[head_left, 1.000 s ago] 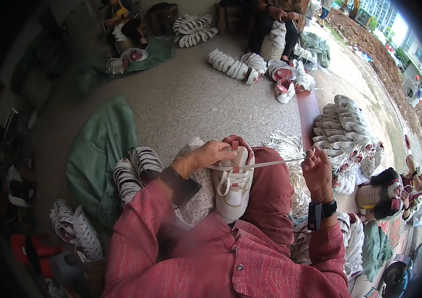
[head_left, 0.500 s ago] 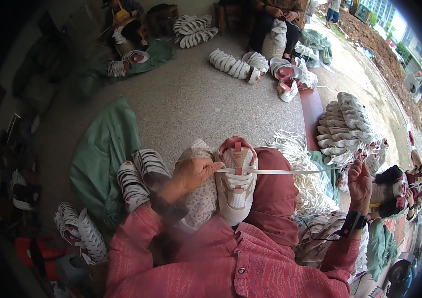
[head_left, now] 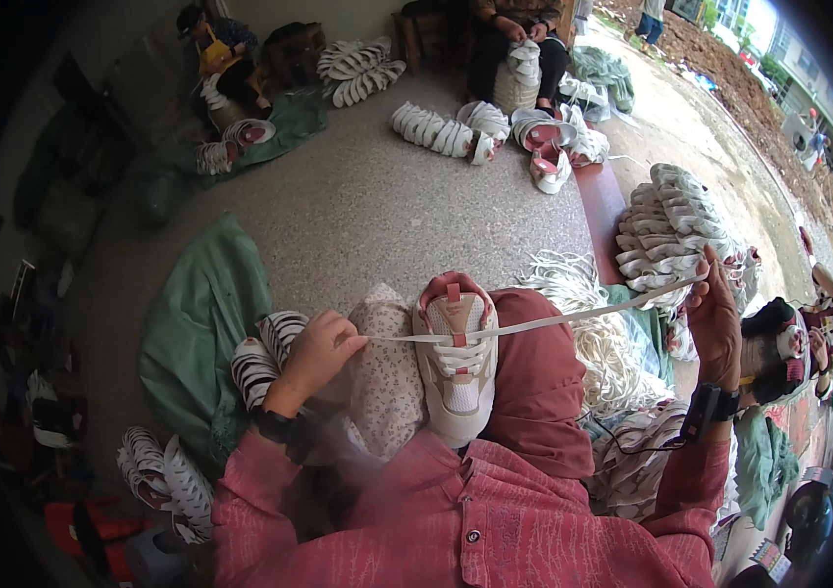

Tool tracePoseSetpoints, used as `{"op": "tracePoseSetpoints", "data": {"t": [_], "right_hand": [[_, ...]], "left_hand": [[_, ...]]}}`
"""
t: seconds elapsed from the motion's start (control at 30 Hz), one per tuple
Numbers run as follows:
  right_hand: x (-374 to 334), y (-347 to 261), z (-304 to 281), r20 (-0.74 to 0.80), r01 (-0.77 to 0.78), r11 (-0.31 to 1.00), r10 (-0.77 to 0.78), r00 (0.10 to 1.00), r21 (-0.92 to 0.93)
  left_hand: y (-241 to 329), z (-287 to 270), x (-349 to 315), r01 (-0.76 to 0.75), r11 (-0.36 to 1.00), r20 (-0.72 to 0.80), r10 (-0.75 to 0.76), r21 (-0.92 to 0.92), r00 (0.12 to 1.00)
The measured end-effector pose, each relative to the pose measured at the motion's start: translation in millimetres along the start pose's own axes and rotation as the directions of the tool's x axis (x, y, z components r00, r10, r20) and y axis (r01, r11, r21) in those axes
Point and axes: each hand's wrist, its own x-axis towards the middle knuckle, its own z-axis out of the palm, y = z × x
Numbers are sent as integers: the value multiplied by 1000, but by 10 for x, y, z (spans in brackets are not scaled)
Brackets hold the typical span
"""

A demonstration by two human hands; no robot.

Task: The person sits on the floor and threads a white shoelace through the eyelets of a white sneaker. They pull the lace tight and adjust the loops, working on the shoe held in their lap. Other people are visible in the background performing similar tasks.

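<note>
A white and beige shoe (head_left: 457,392) with a pink lining and pink tongue loop rests between my knees, toe toward me. A flat white shoelace (head_left: 583,315) runs across its tongue, with more lace crossing the rows nearer the toe. My left hand (head_left: 316,355), closed in a pinch, has the lace's left part just left of the shoe. Far out to the right, my right hand (head_left: 716,323) is raised, thumb and fingers pinching the other part. Between the shoe and my right hand the lace is stretched, slanting upward.
A heap of loose white laces (head_left: 617,363) lies right of my knee. Stacked shoe uppers (head_left: 666,230) stand beyond it, and more striped uppers (head_left: 166,475) sit at the left by a green sack (head_left: 205,323). Other people (head_left: 524,39) sit working at the back.
My left hand has moved left, away from the shoe, drawing lace out. My right hand has risen slightly, so the lace now slants up to the right. The view has shifted a little.
</note>
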Motion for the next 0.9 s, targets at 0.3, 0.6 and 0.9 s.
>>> {"op": "tracePoseSetpoints", "data": {"t": [0.3, 0.6, 0.9], "right_hand": [[22, 283, -421, -245, -202, 761, 58, 968, -617], [12, 1460, 686, 533, 491, 280, 96, 841, -825], [-41, 1847, 1007, 616, 273, 574, 567, 547, -772]], "left_hand": [[942, 269, 674, -426, 873, -72, 422, -236, 904], [889, 690, 1007, 98, 861, 373, 112, -499, 921], [813, 748, 1104, 317, 737, 561, 101, -597, 821]]}}
